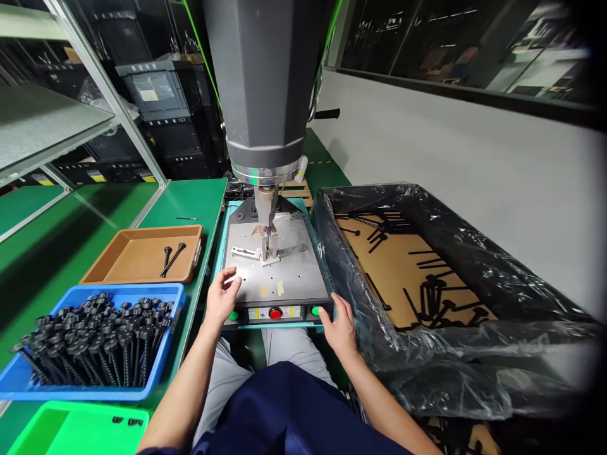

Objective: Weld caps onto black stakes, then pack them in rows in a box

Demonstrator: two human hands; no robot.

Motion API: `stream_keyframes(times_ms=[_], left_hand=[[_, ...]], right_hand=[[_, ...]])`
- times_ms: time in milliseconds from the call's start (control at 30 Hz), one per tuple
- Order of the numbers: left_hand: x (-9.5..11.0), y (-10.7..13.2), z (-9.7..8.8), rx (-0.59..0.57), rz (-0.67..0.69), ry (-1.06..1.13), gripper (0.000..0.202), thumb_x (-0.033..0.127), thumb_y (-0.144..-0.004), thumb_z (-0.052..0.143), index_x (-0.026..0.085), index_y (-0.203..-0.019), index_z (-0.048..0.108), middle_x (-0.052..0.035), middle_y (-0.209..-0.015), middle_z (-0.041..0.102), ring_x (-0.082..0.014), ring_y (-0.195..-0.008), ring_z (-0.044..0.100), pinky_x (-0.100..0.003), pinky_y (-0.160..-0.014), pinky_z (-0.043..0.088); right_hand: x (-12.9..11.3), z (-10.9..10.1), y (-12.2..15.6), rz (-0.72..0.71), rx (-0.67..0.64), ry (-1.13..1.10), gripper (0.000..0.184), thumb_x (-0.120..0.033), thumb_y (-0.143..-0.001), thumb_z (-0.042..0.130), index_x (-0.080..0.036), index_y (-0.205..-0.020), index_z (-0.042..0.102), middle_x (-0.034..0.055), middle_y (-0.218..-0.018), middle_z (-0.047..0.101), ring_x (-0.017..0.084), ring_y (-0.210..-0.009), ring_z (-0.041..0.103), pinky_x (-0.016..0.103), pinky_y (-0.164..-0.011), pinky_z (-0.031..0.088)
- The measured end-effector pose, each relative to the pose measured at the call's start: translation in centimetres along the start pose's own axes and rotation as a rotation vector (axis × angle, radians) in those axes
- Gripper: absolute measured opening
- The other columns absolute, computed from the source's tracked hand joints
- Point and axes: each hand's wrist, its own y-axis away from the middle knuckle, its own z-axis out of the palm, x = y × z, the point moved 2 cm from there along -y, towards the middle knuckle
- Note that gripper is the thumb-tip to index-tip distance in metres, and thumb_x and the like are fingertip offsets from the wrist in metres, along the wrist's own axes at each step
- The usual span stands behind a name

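My left hand (222,297) is at the front left corner of the machine's metal base plate (256,284), thumb and fingers apart and holding nothing. Just below it, a green button (232,315) is partly covered. On the other side, my right hand (339,323) rests at the front right corner, fingers spread, its thumb by a second green button (316,311); whether it presses cannot be made out. Between them sits a red button (275,313). Above the plate, a grey machine head (265,82) ends in a metal tip (266,205) over a small fixture (269,249).
A blue tray (177,297) on the left holds many black ribbed rods with round heads (95,341). Behind it, a brown tray (128,256) has two such rods; a green tray (52,433) holds small black pieces. Right stands a plastic-lined box (370,341) with scattered black rods (431,294).
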Motion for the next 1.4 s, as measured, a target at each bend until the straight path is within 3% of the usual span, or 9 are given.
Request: stream_keyframes(times_ms=[167, 267, 400, 567, 733, 800, 967, 1133, 1400], left_hand=[[4.1, -2.6, 1.9, -0.111, 0.133, 0.091, 0.043, 0.051, -0.081, 0.069, 0.019, -0.109, 0.062, -0.0137, -0.121, 0.066, -0.0261, -0.112, 0.064, -0.041, -0.093, 0.054], [5.7, -4.5, 2.7, -0.229, 0.151, 0.061, 0.054, 0.049, -0.08, 0.072, 0.02, -0.124, 0.06, -0.0149, -0.128, 0.062, -0.0258, -0.111, 0.064, -0.039, -0.088, 0.054], [6.6, -7.6, 4.0, -0.375, 0.116, 0.014, 0.069, 0.05, -0.077, 0.074, 0.02, -0.137, 0.056, -0.0144, -0.127, 0.061, -0.0192, -0.092, 0.065, -0.037, -0.083, 0.054], [6.1, -9.9, 5.4, -0.32, 0.061, 0.067, 0.05, 0.051, -0.072, 0.077, 0.012, -0.103, 0.072, -0.0094, -0.091, 0.072, -0.0177, -0.076, 0.064, -0.034, -0.075, 0.052], [5.4, -10.2, 6.1, -0.131, -0.01, 0.194, 0.042, 0.046, -0.065, 0.081, 0.011, -0.087, 0.074, -0.0067, -0.076, 0.071, -0.0164, -0.067, 0.062, -0.033, -0.069, 0.051], [5.3, -10.5, 6.4, -0.084, -0.016, 0.253, 0.043, 0.044, -0.062, 0.082, 0.011, -0.089, 0.073, -0.0056, -0.075, 0.07, -0.0149, -0.065, 0.06, -0.033, -0.068, 0.05], [5.3, -12.1, 6.6, -0.056, -0.047, 0.397, 0.051, 0.04, -0.06, 0.084, 0.009, -0.099, 0.071, -0.0118, -0.094, 0.072, -0.0131, -0.067, 0.061, -0.034, -0.071, 0.05], [5.1, -12.5, 6.0, 0.008, -0.08, 0.499, 0.055, 0.036, -0.058, 0.086, 0.009, -0.103, 0.068, -0.0175, -0.113, 0.071, -0.0146, -0.073, 0.067, -0.034, -0.073, 0.052], [5.6, -12.0, 5.6, 0.037, -0.144, 0.598, 0.048, 0.027, -0.053, 0.087, 0.011, -0.095, 0.071, -0.0139, -0.106, 0.074, -0.0119, -0.069, 0.065, -0.027, -0.066, 0.048]], right_hand=[[-3.4, 1.5, -0.6, -0.078, -0.097, -0.177, 0.035, -0.039, -0.095, 0.054, -0.019, -0.122, 0.064, 0.0143, -0.117, 0.068, 0.026, -0.104, 0.068, 0.043, -0.089, 0.059], [-6.0, 4.1, -1.7, -0.133, -0.212, -0.311, 0.03, -0.031, -0.095, 0.052, -0.02, -0.12, 0.065, 0.0114, -0.11, 0.072, 0.023, -0.095, 0.071, 0.037, -0.081, 0.061], [-10.3, 8.1, -5.2, -0.318, -0.344, -0.377, 0.034, -0.022, -0.095, 0.049, -0.022, -0.125, 0.065, 0.0093, -0.111, 0.072, 0.022, -0.1, 0.07, 0.037, -0.087, 0.06], [-14.3, 11.5, -10.5, -0.44, -0.304, -0.296, 0.044, -0.014, -0.094, 0.046, -0.021, -0.134, 0.061, 0.0119, -0.118, 0.065, 0.023, -0.107, 0.065, 0.039, -0.098, 0.054], [-15.6, 11.6, -14.5, -0.364, -0.023, -0.204, 0.045, -0.022, -0.095, 0.049, -0.018, -0.139, 0.059, 0.0147, -0.119, 0.058, 0.027, -0.116, 0.058, 0.042, -0.105, 0.048], [-16.0, 11.6, -16.1, -0.363, 0.009, -0.154, 0.042, -0.026, -0.092, 0.057, -0.02, -0.133, 0.064, 0.0142, -0.119, 0.057, 0.029, -0.116, 0.056, 0.044, -0.106, 0.046], [-16.4, 12.7, -19.4, -0.31, -0.136, -0.119, 0.028, -0.029, -0.084, 0.07, -0.019, -0.11, 0.074, 0.0124, -0.115, 0.063, 0.029, -0.111, 0.058, 0.045, -0.104, 0.047], [-16.1, 13.2, -20.2, -0.276, -0.218, -0.199, 0.025, -0.025, -0.085, 0.066, -0.016, -0.107, 0.073, 0.0133, -0.121, 0.064, 0.028, -0.115, 0.058, 0.044, -0.107, 0.044], [-17.9, 10.1, -19.5, -0.362, -0.26, -0.245, 0.015, -0.025, -0.086, 0.062, -0.019, -0.096, 0.07, 0.0104, -0.114, 0.067, 0.027, -0.111, 0.06, 0.041, -0.102, 0.046]])
